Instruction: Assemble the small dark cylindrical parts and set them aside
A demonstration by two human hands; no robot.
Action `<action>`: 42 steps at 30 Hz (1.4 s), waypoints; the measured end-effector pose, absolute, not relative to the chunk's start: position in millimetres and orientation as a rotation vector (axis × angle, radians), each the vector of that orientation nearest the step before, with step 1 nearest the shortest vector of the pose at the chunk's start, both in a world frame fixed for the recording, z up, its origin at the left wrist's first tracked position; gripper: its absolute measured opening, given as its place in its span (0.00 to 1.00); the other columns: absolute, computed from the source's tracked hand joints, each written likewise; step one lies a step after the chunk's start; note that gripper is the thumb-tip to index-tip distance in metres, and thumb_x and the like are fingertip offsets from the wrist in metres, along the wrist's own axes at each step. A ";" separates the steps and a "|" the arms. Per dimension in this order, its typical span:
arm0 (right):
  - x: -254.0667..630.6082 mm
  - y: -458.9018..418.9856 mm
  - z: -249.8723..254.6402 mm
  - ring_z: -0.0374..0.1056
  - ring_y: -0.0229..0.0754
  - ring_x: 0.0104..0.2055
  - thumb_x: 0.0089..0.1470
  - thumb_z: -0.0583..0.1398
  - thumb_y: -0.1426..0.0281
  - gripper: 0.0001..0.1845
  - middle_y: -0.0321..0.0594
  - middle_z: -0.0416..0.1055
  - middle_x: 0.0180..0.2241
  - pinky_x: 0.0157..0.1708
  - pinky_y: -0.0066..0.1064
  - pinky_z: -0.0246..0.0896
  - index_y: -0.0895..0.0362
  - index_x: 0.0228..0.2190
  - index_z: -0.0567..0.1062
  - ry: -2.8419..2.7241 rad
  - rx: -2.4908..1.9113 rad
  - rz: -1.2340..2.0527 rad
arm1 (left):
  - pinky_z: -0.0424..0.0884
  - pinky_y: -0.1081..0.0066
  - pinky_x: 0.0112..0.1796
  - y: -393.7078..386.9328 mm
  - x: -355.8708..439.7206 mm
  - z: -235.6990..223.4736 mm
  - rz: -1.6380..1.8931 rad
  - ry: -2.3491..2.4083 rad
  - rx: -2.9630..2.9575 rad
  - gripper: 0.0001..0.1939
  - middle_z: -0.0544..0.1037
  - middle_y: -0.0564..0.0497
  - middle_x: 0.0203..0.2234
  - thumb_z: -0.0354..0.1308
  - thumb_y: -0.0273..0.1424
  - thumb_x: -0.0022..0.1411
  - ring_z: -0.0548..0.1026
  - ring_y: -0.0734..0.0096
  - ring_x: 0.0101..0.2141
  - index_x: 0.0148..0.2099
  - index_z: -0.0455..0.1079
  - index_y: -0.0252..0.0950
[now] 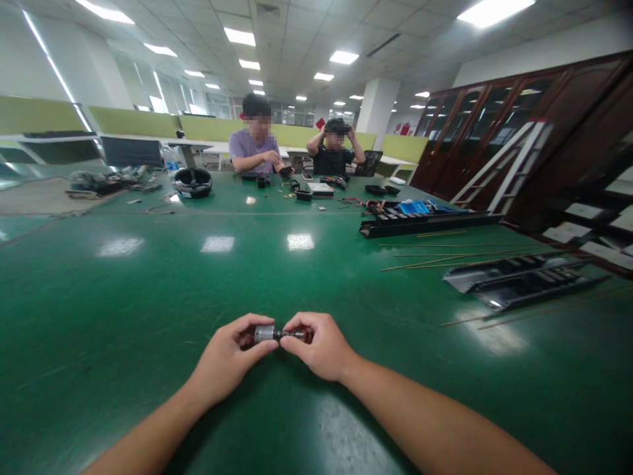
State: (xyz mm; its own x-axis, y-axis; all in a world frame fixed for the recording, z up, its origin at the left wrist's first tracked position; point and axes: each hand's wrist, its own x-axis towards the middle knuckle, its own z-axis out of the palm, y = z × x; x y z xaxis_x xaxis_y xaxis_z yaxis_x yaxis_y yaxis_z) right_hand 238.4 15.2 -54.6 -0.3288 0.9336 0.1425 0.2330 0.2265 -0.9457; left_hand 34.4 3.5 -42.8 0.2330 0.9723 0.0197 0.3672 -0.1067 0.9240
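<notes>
A small silver metal cylinder (264, 333) with a thin ridged shaft (289, 334) is held between my two hands, just above the green tabletop. My left hand (232, 349) grips the cylinder from the left, thumb below and fingers above. From the other side, the thumb and fingers of my right hand (321, 346) pinch the shaft. The part lies roughly level, its shaft pointing right. Whether the cylinder and shaft are one piece is too small to tell.
Across the green table (163, 284) sit two people, near small black parts and a white box (320, 190). A black headband (192, 183) lies at far left. Black metal channels (425, 224), thin rods (435, 257) and metal trays (524, 280) lie right. A stepladder (519, 161) stands beyond.
</notes>
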 end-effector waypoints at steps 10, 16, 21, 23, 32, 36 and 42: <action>238.1 15.0 -55.7 0.58 0.34 0.22 0.49 0.65 0.65 0.09 0.34 0.68 0.22 0.24 0.25 0.54 0.59 0.29 0.78 -1.713 -1.104 1.133 | 0.73 0.67 0.45 3.1 35.5 -39.9 0.886 1.269 1.620 0.19 0.80 0.49 0.39 0.65 0.40 0.56 0.78 0.63 0.40 0.47 0.73 0.37; 238.5 15.0 -55.2 0.58 0.33 0.22 0.50 0.65 0.65 0.09 0.33 0.67 0.21 0.24 0.25 0.53 0.59 0.29 0.77 -1.717 -1.120 1.133 | 0.73 0.66 0.46 4.4 34.4 -42.1 0.899 1.237 1.566 0.20 0.80 0.48 0.40 0.65 0.39 0.55 0.78 0.62 0.41 0.48 0.72 0.36; 238.1 15.4 -54.5 0.58 0.33 0.22 0.50 0.64 0.65 0.09 0.33 0.67 0.21 0.24 0.25 0.53 0.60 0.30 0.77 -1.721 -1.125 1.124 | 0.73 0.66 0.47 4.9 34.4 -41.8 0.899 1.240 1.560 0.20 0.80 0.49 0.40 0.66 0.39 0.56 0.78 0.63 0.41 0.48 0.72 0.36; 238.1 15.6 -54.4 0.58 0.33 0.22 0.50 0.64 0.65 0.09 0.33 0.67 0.21 0.24 0.25 0.53 0.60 0.30 0.77 -1.722 -1.126 1.122 | 0.73 0.66 0.46 4.9 34.6 -41.4 0.906 1.238 1.542 0.20 0.80 0.49 0.40 0.65 0.39 0.55 0.78 0.63 0.41 0.48 0.72 0.36; 239.1 16.7 -56.8 0.58 0.33 0.21 0.50 0.65 0.65 0.10 0.33 0.66 0.20 0.23 0.25 0.52 0.60 0.30 0.77 -1.697 -1.134 1.127 | 0.74 0.67 0.46 4.5 35.5 -39.5 0.917 1.243 1.521 0.21 0.80 0.49 0.40 0.66 0.39 0.55 0.79 0.64 0.41 0.48 0.72 0.36; 238.8 16.7 -56.5 0.57 0.33 0.21 0.50 0.64 0.64 0.10 0.32 0.65 0.20 0.22 0.25 0.51 0.60 0.30 0.77 -1.702 -1.145 1.118 | 0.75 0.67 0.45 5.1 36.0 -37.7 0.925 1.247 1.526 0.21 0.81 0.49 0.39 0.65 0.40 0.55 0.79 0.63 0.40 0.48 0.72 0.36; 238.5 16.7 -55.8 0.57 0.33 0.21 0.51 0.64 0.64 0.10 0.32 0.65 0.19 0.22 0.25 0.51 0.60 0.30 0.77 -1.702 -1.154 1.105 | 0.75 0.67 0.45 4.1 35.3 -37.9 0.936 1.253 1.514 0.22 0.81 0.48 0.39 0.65 0.41 0.55 0.79 0.63 0.40 0.48 0.72 0.35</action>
